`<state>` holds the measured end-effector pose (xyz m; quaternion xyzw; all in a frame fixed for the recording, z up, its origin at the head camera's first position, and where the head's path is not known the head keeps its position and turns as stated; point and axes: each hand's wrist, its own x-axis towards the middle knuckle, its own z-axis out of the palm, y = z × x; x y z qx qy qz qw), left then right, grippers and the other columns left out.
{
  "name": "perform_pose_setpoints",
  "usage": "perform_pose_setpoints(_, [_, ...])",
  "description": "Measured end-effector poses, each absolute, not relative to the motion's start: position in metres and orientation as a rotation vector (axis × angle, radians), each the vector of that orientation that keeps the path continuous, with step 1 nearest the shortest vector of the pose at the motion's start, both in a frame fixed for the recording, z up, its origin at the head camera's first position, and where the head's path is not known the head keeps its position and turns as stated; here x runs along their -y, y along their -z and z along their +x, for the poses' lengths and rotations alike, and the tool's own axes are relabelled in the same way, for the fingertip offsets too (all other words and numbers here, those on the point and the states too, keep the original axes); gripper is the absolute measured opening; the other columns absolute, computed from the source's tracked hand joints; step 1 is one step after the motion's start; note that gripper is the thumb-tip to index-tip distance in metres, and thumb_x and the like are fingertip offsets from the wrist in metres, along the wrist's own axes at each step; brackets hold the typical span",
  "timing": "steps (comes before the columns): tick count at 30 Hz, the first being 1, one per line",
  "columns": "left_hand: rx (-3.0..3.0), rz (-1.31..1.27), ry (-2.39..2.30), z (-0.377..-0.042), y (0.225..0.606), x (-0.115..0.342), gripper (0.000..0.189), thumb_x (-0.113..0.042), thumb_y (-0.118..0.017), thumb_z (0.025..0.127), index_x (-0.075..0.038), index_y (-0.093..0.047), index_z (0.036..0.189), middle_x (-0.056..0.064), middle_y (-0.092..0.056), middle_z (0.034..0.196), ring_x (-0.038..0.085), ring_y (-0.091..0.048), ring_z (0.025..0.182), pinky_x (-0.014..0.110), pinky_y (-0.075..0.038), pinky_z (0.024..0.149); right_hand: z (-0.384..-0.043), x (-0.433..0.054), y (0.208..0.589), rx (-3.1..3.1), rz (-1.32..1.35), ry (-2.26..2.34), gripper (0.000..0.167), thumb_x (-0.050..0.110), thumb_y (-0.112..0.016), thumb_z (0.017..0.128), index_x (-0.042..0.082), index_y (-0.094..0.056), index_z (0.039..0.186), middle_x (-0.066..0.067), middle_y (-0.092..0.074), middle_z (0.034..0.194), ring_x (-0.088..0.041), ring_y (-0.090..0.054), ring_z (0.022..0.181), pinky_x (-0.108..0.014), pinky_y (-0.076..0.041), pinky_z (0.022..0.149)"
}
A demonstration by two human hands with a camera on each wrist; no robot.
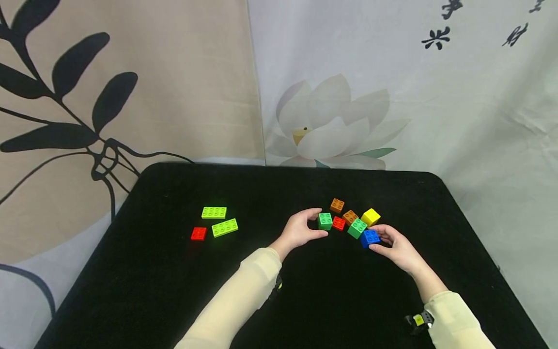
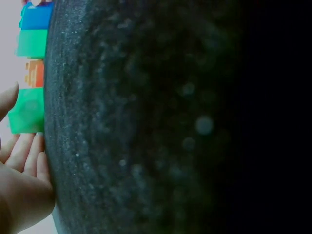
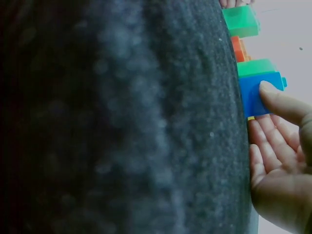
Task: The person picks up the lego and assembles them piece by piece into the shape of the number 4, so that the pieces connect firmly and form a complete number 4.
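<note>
In the head view my left hand (image 1: 301,229) is around a green toy brick (image 1: 325,221), finger above and thumb below it. The left wrist view shows the thumb (image 2: 9,100) just off that brick, with the fingers (image 2: 29,151) behind it. My right hand (image 1: 398,247) pinches a blue brick (image 1: 370,238); in the right wrist view its thumb (image 3: 280,101) presses the blue face. Against the blue brick sits a second green brick (image 1: 357,228). Between the two green bricks are a red brick (image 1: 338,223) and an orange brick (image 1: 350,217).
A yellow brick (image 1: 371,217) lies behind the blue one, another orange brick (image 1: 337,205) farther back. On the left of the black table (image 1: 131,291) are two long lime bricks (image 1: 214,213) and a red brick (image 1: 198,234). Printed curtains (image 1: 196,72) hang behind.
</note>
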<state>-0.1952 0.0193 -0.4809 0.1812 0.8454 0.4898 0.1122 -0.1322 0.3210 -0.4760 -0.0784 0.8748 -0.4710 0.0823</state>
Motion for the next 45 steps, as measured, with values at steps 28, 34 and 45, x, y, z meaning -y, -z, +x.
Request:
perform_pose_setpoints(28, [-2.315, 0.428, -1.659, -0.196, 0.478, -0.012, 0.028, -0.013, -0.081, 0.083, -0.014, -0.072, 0.11, -0.001, -0.07, 0.106, 0.019, -0.065, 0.102, 0.034, -0.053, 0.089, -0.129, -0.318, 0.47, -2.548, -0.191, 1.455, 0.037, 0.016, -0.068, 0.094, -0.002, -0.056, 0.125, -0.02, -0.06, 0.122, -0.032, -0.057, 0.111, -0.03, -0.049, 0.09])
perform_pose_setpoints(34, [-2.163, 0.396, -1.738, -0.19, 0.471, -0.006, 0.027, -0.011, -0.078, 0.084, -0.011, -0.072, 0.111, 0.002, -0.069, 0.105, 0.018, -0.066, 0.097, 0.033, -0.055, 0.086, -0.125, -0.312, 0.463, -2.463, -0.221, 1.499, 0.037, 0.015, -0.068, 0.094, -0.004, -0.055, 0.124, -0.021, -0.06, 0.119, -0.031, -0.058, 0.108, -0.027, -0.052, 0.087])
perform_pose_setpoints(45, [-2.098, 0.419, -1.819, -0.181, 0.47, 0.012, 0.031, -0.01, -0.077, 0.086, -0.008, -0.07, 0.116, 0.005, -0.069, 0.107, 0.019, -0.066, 0.096, 0.032, -0.056, 0.086, -0.123, -0.287, 0.453, -2.469, -0.286, 1.554, 0.037, 0.013, -0.068, 0.094, -0.003, -0.056, 0.125, -0.02, -0.06, 0.121, -0.029, -0.059, 0.109, -0.023, -0.05, 0.089])
